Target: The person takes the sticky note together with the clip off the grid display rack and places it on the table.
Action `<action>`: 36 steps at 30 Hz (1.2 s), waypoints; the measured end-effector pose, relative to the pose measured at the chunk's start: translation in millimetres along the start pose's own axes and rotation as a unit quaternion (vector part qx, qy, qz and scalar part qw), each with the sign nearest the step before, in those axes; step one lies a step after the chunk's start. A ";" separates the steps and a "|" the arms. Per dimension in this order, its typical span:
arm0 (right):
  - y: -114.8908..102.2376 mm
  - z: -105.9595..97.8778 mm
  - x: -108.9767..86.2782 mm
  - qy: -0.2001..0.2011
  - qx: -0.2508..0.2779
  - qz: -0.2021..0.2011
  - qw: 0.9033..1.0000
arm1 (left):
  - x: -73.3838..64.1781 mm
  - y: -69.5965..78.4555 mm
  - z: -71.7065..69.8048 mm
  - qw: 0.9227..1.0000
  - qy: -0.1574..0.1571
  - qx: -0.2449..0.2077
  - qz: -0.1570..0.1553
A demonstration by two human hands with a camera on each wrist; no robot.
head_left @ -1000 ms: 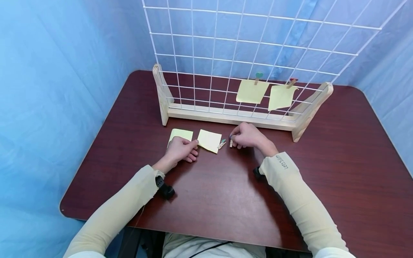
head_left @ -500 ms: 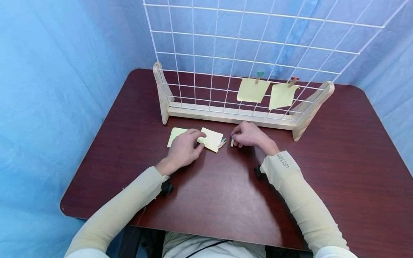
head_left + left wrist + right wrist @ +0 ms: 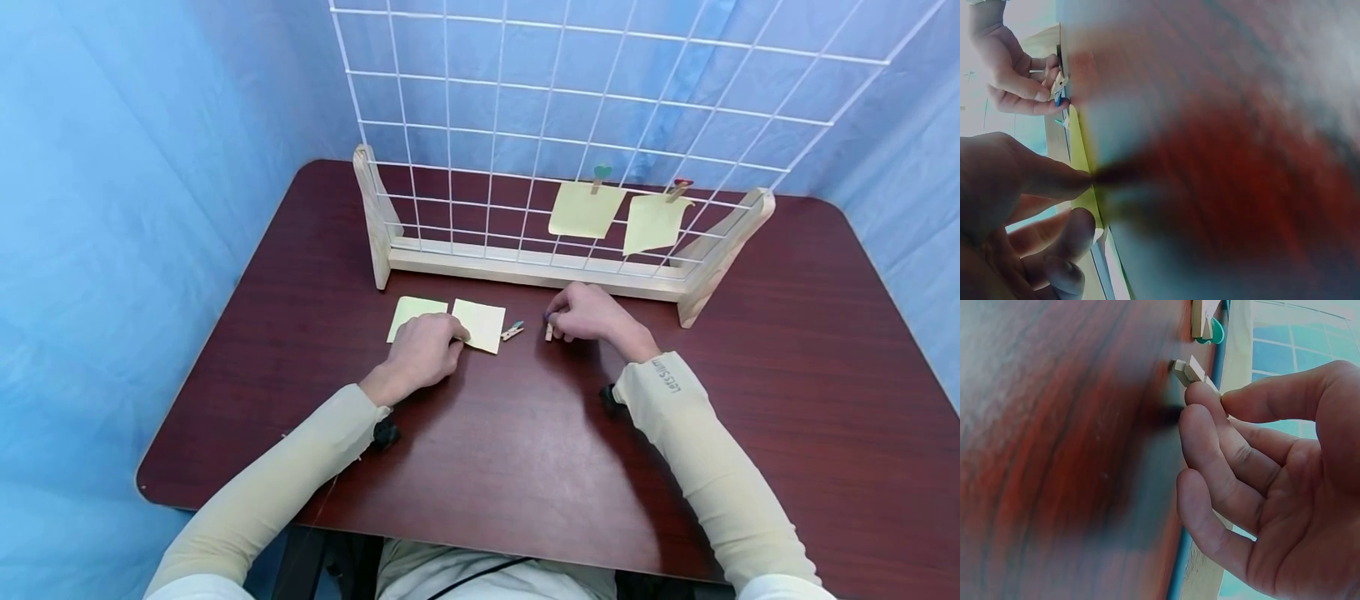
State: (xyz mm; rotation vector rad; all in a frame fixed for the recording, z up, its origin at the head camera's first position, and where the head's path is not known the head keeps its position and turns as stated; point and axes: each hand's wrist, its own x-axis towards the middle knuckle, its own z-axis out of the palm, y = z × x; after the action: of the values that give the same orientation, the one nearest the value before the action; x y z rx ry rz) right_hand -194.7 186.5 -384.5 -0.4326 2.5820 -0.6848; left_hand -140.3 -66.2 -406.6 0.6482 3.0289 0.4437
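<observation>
Two pale yellow sticky notes lie side by side on the dark red table. My left hand (image 3: 423,348) reaches over the left sticky note (image 3: 412,309), its thumb and index finger pinching the near left corner of the right sticky note (image 3: 482,323). In the left wrist view the thumb tip is right at that note's edge. My right hand (image 3: 588,315) pinches a small wooden clothespin (image 3: 1189,370), whose blue heart shows between the fingertips in the left wrist view. A second clothespin (image 3: 512,332), with a green heart, lies beside the right note.
Behind the hands stands a white wire grid (image 3: 495,142) in a wooden stand (image 3: 525,271). Two sticky notes, a left one (image 3: 587,211) and a right one (image 3: 651,225), hang on it from clothespins with green and red hearts. Blue curtains (image 3: 112,208) surround the table (image 3: 510,483).
My left hand has shifted over the right note, which has slid left and turned, away from the green-heart clothespin. My right hand has moved slightly right with its clothespin.
</observation>
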 end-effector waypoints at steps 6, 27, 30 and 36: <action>7.2 -4.4 -6.5 -0.001 -0.013 0.009 1.000 | -1.2 1.6 -3.5 1.000 -0.001 -0.006 -0.005; 33.2 -22.2 -30.4 0.001 -0.059 0.022 0.998 | 1.2 6.0 -4.7 1.000 -0.015 -0.002 -0.005; 36.3 -24.6 -34.0 0.004 -0.074 0.025 0.997 | 1.0 5.0 -5.3 1.000 -0.018 0.000 -0.006; 44.4 -29.4 -40.4 0.010 -0.104 0.028 0.994 | 1.0 5.3 -7.7 1.000 -0.024 0.006 -0.006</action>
State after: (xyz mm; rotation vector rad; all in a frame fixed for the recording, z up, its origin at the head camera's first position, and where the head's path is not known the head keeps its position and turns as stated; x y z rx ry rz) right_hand -182.4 250.9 -371.7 -0.4171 2.6838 -0.4032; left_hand -139.6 -63.2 -397.7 0.6310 2.9913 0.4030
